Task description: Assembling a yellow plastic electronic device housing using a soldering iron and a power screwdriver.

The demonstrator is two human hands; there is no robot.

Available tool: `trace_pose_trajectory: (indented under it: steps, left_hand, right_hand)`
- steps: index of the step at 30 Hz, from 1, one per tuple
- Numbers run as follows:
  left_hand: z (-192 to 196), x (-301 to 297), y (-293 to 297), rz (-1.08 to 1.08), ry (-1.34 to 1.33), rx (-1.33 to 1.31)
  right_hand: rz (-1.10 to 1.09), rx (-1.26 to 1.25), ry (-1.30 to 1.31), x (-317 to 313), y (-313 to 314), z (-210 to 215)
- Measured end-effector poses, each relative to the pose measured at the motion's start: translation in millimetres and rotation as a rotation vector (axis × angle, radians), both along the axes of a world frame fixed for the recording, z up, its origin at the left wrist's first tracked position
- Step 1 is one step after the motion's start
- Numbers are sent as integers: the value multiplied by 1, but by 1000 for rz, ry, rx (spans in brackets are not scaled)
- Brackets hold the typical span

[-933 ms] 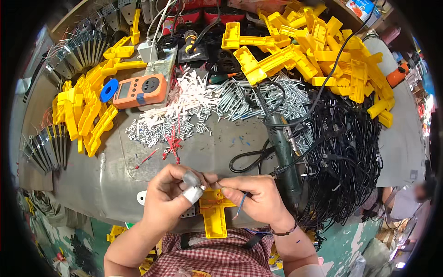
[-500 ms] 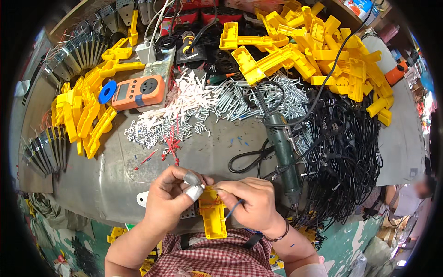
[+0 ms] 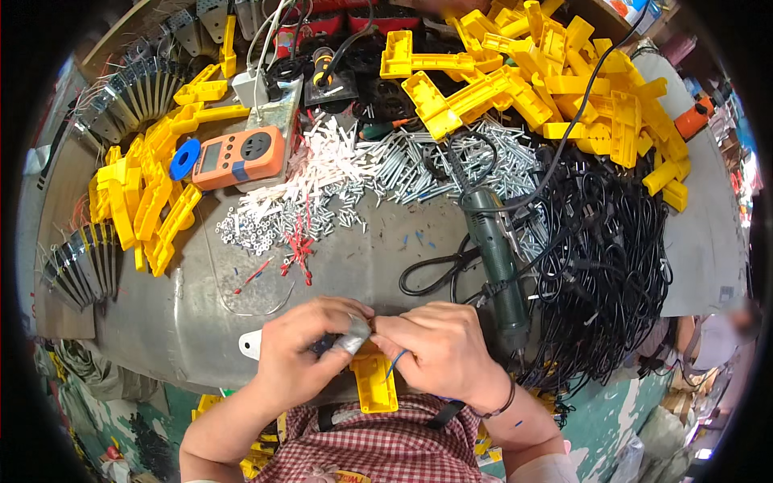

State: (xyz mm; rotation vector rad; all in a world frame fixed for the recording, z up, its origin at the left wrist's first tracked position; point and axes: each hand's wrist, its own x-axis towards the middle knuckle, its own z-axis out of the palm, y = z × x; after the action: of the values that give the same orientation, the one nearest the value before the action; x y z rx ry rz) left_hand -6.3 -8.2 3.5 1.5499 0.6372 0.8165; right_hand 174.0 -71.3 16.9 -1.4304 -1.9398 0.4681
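In front of my body a yellow plastic housing [image 3: 377, 388] lies at the table's near edge, its open tray side up. Its upper end is hidden under my hands. My left hand [image 3: 306, 346], with grey tape on a finger and the thumb, is closed in a pinch over that end; what it grips is hidden. Close against it, my right hand [image 3: 441, 346] is also closed, fingertips meeting the left ones. A blue wire [image 3: 395, 363] comes out between its thumb and fingers down to the housing. A metal plate with a hole [image 3: 250, 344] sticks out left of my left hand.
A green electric screwdriver [image 3: 498, 270] with a looped cord lies to the right, beside a heap of black cables [image 3: 600, 282]. Farther back are screws [image 3: 419, 165], white sleeves [image 3: 326, 157], red wire pieces [image 3: 298, 256] and an orange meter [image 3: 241, 157]. Yellow housings [image 3: 555, 80] pile up behind.
Both hands have drawn closer together over the housing's upper end, covering more of it. The left fingers have curled over, and the red wires seen inside the housing are now hidden.
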Motion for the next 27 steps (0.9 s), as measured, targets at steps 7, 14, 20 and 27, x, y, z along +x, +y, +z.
trace_pose_trajectory:
  steps: [7,14,20,27]
  left_hand:
    - [2,0,17,20,263,390]
    - [-1,13,16,-77,399,542]
    - [-9,2,80,181,510,371]
    - [-35,-22,114,423,910,886]
  right_hand:
    - [14,-407,451,11,1,-4]
    - [8,-413,253,23,7,-16]
    - [-28,-583,620,15,-3,-27]
    - [-96,-671,690,8,0,-16]
